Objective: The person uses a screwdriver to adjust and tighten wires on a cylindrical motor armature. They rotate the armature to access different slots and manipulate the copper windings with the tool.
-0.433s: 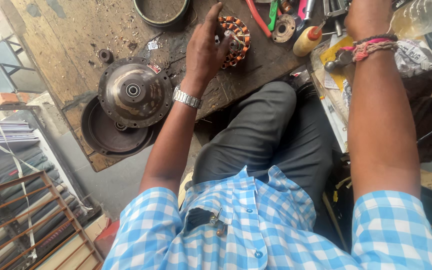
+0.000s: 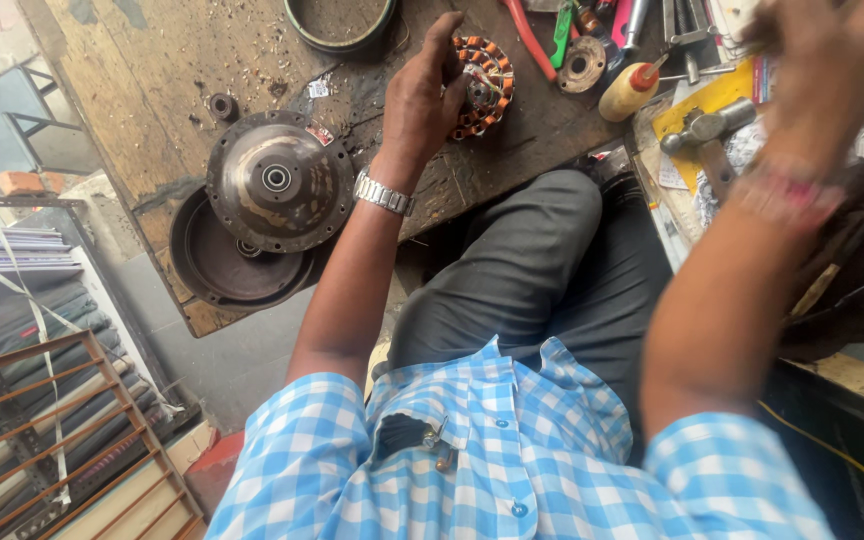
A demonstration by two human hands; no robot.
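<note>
A left hand [image 2: 422,95] grips a copper-wound stator [image 2: 484,85] beside a shallow, seemingly empty metal pan [image 2: 340,22]; the blurred right hand's [image 2: 817,50] grip is unclear.

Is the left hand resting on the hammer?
No, the left hand rests on the copper-wound stator, while the hammer lies apart on the right, untouched by it.

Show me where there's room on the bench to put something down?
Bare wood shows at the bench's far left, between its edge and the round cover. The right side is crowded: coil, bottle, hammer, pliers.
</note>
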